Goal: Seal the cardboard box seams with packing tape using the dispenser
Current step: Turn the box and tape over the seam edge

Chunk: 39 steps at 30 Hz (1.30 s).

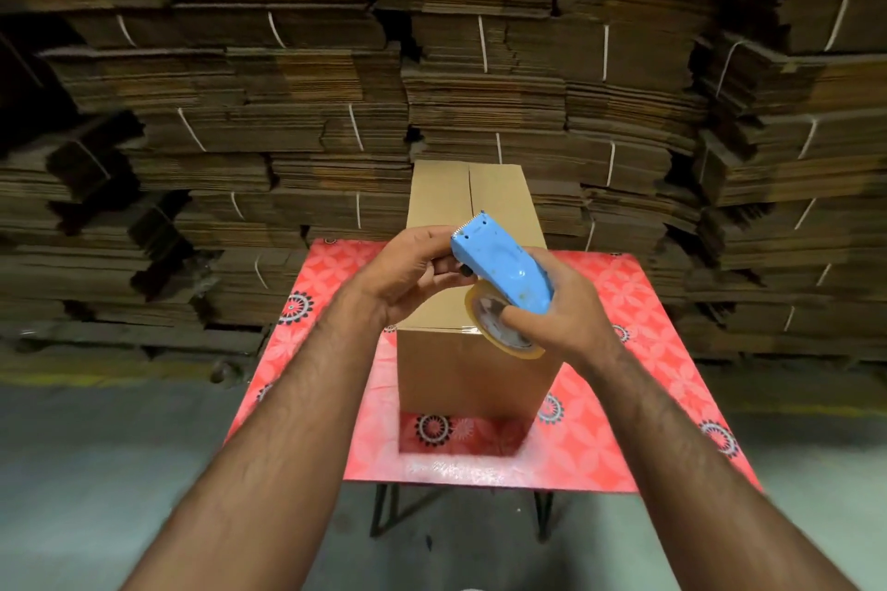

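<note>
Both hands above box (473,226) — right hand (552,307) fingers clamped round dispenser (501,266), left hand (408,269) fingers pinching its front

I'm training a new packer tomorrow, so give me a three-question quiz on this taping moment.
1. True or false: the blue tape dispenser is resting on the table.
2. Which hand grips the dispenser at the tape roll? A) left hand B) right hand C) neither
3. Fill in: the cardboard box stands on a table covered with a ___ patterned cloth.

Key:
1. False; both hands hold it above the box.
2. B; the right hand grips it at the roll, while the left hand holds the toothed end.
3. Red.
</note>
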Motion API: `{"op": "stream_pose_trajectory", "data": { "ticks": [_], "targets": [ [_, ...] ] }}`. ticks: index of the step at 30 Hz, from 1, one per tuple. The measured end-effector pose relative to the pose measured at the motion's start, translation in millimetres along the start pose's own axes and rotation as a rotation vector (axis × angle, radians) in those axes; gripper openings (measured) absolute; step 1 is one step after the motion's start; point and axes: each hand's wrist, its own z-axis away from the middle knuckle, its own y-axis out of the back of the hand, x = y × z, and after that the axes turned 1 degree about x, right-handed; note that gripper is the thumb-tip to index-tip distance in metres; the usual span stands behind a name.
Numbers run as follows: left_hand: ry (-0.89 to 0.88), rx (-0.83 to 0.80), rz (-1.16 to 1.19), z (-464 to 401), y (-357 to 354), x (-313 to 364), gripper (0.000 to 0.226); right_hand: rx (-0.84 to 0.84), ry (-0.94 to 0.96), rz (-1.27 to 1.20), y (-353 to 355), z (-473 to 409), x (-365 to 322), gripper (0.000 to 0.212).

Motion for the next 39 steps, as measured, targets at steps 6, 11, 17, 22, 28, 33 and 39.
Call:
{"op": "stream_pose_trajectory", "data": {
  "ticks": [6,11,17,22,28,33,39],
  "targets": [
    [0.054,-0.010,-0.018,-12.6,-4.5,3.0,0.028,-0.007,-0.002,0.003,17.3,-7.6,19.3,0.059],
    [0.050,-0.031,-0.041,-22.0,-13.3,1.8,0.037,-0.041,0.040,0.025,30.0,-13.8,27.4,0.065],
    [-0.010,0.024,-0.134,-33.6,-16.7,0.7,0.035,-0.067,0.084,0.059,34.4,-20.9,29.8,0.066],
    [-0.022,0.035,-0.222,-40.0,-19.7,2.2,0.017,-0.065,0.144,0.196,35.9,-33.1,29.6,0.065],
    [-0.045,0.220,-0.238,-48.3,-11.3,0.2,0.013,-0.138,0.288,0.430,42.5,-55.5,44.1,0.061],
    [-0.037,0.252,-0.268,-48.7,1.6,-0.6,0.009,-0.187,0.314,0.503,49.7,-66.3,50.6,0.049],
    [0.047,0.258,-0.115,-50.2,0.5,-13.8,0.004,-0.220,0.308,0.520,39.6,-74.5,58.8,0.054]
  ]
}}
